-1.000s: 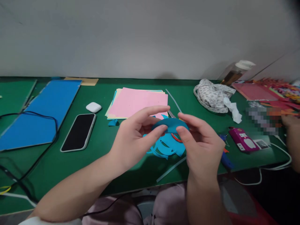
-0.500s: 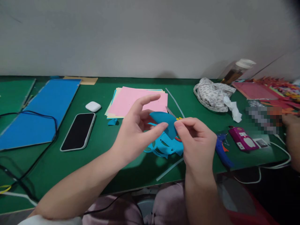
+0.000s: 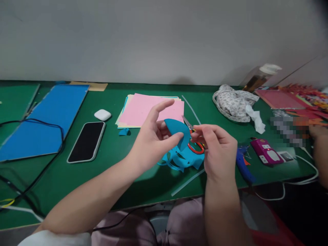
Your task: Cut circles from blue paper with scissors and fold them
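Observation:
A curved, leaf-like piece of blue paper (image 3: pixel 176 129) is held by my left hand (image 3: pixel 152 138), thumb in front and fingers behind, with the index finger stretched out above. My right hand (image 3: pixel 217 143) is close to the paper's right edge, thumb and fingers pressed together; I see nothing between them. Just behind those fingertips, scissors (image 3: pixel 196 150) with red handles lie over a heap of blue paper scraps (image 3: pixel 179 161), partly hidden by my right hand. Beyond my left hand is a stack of coloured paper sheets (image 3: pixel 143 109), pink on top.
At left are a phone (image 3: pixel 87 141), a white case (image 3: pixel 102 114), a blue board (image 3: pixel 51 119) and black cables. Rightward lie a patterned cloth bundle (image 3: pixel 230 104), a blue glue gun (image 3: pixel 244 167) and a magenta device (image 3: pixel 268 150). Another person's arm (image 3: pixel 320 147) reaches in at far right.
My right fingers have come off the paper's right edge and shifted slightly up and right, uncovering more of the scissors. My left hand still holds the paper, which has turned a little.

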### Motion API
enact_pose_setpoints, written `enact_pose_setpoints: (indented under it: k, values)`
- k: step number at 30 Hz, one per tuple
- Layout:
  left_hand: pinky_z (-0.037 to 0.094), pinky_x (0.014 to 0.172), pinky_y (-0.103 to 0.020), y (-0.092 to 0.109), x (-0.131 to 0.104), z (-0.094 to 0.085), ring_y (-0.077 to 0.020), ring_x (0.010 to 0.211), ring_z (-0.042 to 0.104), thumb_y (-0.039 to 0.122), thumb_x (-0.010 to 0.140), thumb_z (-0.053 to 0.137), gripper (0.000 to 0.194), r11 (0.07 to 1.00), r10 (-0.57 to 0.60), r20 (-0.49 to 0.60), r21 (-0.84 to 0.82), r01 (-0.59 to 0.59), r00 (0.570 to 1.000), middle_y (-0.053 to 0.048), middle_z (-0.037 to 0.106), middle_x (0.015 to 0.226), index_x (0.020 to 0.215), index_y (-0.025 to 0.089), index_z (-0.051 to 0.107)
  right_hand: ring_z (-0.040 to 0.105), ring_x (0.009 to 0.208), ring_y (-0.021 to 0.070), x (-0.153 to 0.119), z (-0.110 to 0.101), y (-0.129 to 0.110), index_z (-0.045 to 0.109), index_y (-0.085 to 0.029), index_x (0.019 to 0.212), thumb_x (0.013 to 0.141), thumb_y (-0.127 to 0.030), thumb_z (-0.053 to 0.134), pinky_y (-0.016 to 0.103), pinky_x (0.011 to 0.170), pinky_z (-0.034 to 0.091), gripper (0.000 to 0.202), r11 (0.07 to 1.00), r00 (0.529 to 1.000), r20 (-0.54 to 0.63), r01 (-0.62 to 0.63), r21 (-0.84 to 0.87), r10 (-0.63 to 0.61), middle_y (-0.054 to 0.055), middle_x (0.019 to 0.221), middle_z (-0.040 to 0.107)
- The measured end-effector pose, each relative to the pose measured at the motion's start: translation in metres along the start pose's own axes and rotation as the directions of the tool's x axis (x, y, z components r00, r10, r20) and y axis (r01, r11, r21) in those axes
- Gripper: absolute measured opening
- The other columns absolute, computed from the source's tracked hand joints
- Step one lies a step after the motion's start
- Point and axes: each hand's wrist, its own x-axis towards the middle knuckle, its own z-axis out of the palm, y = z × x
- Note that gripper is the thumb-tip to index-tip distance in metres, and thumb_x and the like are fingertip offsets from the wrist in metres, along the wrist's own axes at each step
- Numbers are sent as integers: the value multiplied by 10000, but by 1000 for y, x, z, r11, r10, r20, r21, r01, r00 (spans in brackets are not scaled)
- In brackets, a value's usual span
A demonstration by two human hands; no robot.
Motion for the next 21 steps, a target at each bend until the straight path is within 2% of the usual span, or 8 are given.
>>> enact_pose_setpoints:
  k: [7, 12, 15, 18, 21]
  values:
    - [477, 581, -217, 4, 0, -6, -98, 623, 572, 125, 763, 668, 654, 990, -2, 95, 144, -11, 996, 52, 558, 696, 1339, 302, 412, 677, 690, 125, -1, -4, -2, 757, -250, 777, 761, -237, 725, 211, 595, 536, 38, 978, 992, 122, 39, -203, -14, -24, 761, 744]
    - [493, 606, -234, 7, 0, -11, -128, 686, 603, 139, 766, 659, 657, 959, -17, 181, 281, -35, 983, 31, 585, 739, 1355, 307, 421, 675, 683, 142, -2, -2, 1, 742, -237, 742, 738, -232, 737, 242, 594, 546, 9, 971, 991, 131, 45, -235, -14, -22, 741, 733]
    - [492, 608, -236, 5, 1, -11, -123, 683, 605, 145, 768, 656, 630, 938, 45, 182, 331, -105, 982, 27, 590, 772, 1343, 306, 454, 661, 658, 139, -1, -2, 3, 736, -226, 729, 732, -249, 740, 247, 588, 538, 24, 972, 989, 147, 18, -232, 17, -17, 724, 720]
    - [506, 645, -231, 3, 3, -11, -116, 719, 609, 165, 780, 653, 595, 925, 72, 191, 354, -137, 979, 14, 609, 834, 1334, 289, 473, 620, 586, 110, 3, -3, 8, 732, -218, 714, 723, -268, 751, 224, 554, 514, 55, 979, 993, 105, -23, -201, 45, -28, 671, 691]
    - [527, 711, -244, 2, 6, -11, -148, 862, 637, 217, 798, 651, 553, 946, 33, 174, 313, -87, 984, -22, 634, 960, 1321, 272, 480, 590, 548, 94, 8, -2, 13, 727, -208, 705, 707, -280, 762, 209, 527, 502, 81, 994, 997, 5, -74, -79, 75, -38, 626, 661]
